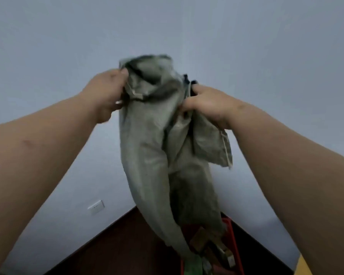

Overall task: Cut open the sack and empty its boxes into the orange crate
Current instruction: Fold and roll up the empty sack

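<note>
Where sack (157, 145) hangs, crate (233, 239) mostly hidden

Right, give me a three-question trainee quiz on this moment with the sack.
1. True or false: both hands grip the upper end of the grey-green woven sack.
2. Which lies directly under the sack's lower end? A) the white wall socket B) the orange plastic crate C) a yellow object at the frame's corner
3. Fill in: brown cardboard ____ show inside the crate.

Key: 1 true, the left hand and the right hand each pinch the fabric. 2 B. 3 boxes.
</note>
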The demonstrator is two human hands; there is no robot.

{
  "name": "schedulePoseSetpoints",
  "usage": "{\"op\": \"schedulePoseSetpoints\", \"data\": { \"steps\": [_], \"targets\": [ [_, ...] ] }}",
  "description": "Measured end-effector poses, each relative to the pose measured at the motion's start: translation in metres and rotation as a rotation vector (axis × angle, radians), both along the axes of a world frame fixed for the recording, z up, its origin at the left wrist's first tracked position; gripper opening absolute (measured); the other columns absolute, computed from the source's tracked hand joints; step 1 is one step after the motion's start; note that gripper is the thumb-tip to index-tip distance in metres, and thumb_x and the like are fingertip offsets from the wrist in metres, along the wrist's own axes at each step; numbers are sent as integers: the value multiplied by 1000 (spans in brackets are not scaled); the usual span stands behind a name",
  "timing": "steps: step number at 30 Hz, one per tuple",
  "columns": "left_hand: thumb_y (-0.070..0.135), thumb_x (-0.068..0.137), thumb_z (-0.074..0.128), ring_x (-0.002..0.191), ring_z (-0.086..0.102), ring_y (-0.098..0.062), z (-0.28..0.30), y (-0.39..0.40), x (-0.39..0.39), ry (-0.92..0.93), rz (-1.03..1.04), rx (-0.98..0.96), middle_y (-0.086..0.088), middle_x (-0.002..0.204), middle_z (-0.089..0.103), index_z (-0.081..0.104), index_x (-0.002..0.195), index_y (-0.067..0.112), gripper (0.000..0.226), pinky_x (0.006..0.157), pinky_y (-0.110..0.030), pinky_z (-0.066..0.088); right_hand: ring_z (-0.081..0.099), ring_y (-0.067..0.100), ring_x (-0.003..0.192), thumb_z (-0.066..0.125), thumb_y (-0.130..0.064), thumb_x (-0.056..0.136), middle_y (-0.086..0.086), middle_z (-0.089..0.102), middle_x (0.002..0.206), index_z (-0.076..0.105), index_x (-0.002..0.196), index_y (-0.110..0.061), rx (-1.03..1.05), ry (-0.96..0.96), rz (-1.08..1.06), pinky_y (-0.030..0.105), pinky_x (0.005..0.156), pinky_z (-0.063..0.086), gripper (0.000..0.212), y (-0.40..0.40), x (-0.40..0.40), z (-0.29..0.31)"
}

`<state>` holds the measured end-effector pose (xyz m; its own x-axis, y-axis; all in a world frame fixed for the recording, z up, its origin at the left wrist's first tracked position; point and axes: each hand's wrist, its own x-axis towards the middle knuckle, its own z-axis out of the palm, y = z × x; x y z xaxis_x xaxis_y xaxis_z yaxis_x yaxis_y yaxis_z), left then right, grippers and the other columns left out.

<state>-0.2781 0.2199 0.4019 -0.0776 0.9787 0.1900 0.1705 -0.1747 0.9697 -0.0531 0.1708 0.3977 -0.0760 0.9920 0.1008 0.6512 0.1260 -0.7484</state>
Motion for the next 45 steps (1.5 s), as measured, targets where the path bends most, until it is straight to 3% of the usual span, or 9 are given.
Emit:
{"op": "schedulePoseSetpoints", "data": {
  "steps": [4, 7, 10, 13, 17, 22, 26, 38, 45],
  "targets": [
    [50, 93, 38, 109, 61, -21, -5, 1, -15, -108, 308, 208, 2, 116, 65, 62, 112, 28, 37, 100, -42, 49, 26, 10, 142, 57, -12, 77, -4, 7, 163, 28, 148, -12, 411, 95, -213, 26, 111, 29, 76, 14, -1, 0],
    [48, 93, 41, 103, 64, -21, -3, 12, -25, -119, 157, 114, 3, 113, 67, 61, 116, 30, 35, 93, -42, 51, 36, 22, 140, 61, -19, 76, 5, 30, 155, 38, 144, -13, 294, -34, -114, 36, 115, 32, 71, 23, -7, 0],
    [37, 97, 47, 84, 65, -16, -24, 4, -24, 33, -126, -237, 6, 96, 66, 62, 100, 28, 18, 83, -43, 52, 60, 28, 107, 66, -18, 75, 12, 63, 117, 62, 109, -9, -98, -247, -15, 36, 91, 50, 36, 19, -14, -22],
    [36, 94, 50, 92, 65, -14, -34, 8, -30, -158, 103, -150, 4, 105, 68, 62, 101, 27, 17, 90, -50, 54, 61, 31, 103, 60, -8, 77, 16, 64, 111, 61, 105, -5, 92, -51, -242, 33, 81, 49, 28, 21, -7, -24],
    [45, 94, 45, 103, 66, -15, -23, 17, -34, -305, 198, 97, 7, 114, 68, 62, 109, 33, 26, 90, -46, 55, 40, 21, 136, 52, -13, 83, 8, 36, 150, 39, 141, -8, 520, 135, -406, 31, 110, 36, 60, 27, -5, 2],
    [28, 95, 49, 91, 67, -19, -48, 9, -11, 272, -129, -303, 2, 100, 69, 65, 89, 29, 16, 81, -40, 53, 54, 26, 92, 52, -4, 81, 11, 56, 99, 55, 86, -8, 151, -221, -211, 25, 60, 36, 7, 34, -15, -22],
    [14, 90, 46, 71, 65, -21, -52, 21, -16, -126, 193, -291, -3, 80, 68, 62, 76, 18, 22, 54, -33, 55, 58, 24, 87, 45, 3, 79, 12, 64, 96, 66, 102, 2, 130, -108, -214, 28, 70, 41, 32, 36, 1, -31],
    [13, 85, 39, 83, 58, -23, -84, 42, -55, -284, 510, -335, -3, 95, 61, 59, 83, 21, 21, 84, -34, 52, 58, 26, 57, 53, 18, 76, 15, 58, 63, 58, 63, -5, -455, 430, 42, 27, 57, 52, 27, 20, 47, -86],
    [23, 90, 44, 70, 58, -24, -85, 37, -28, -136, 274, -370, -12, 86, 59, 59, 81, 19, 17, 67, -35, 50, 55, 21, 61, 57, 12, 76, 2, 60, 54, 57, 52, -12, -592, 437, 25, 26, 57, 47, 34, 26, 28, -124]
  ]
}}
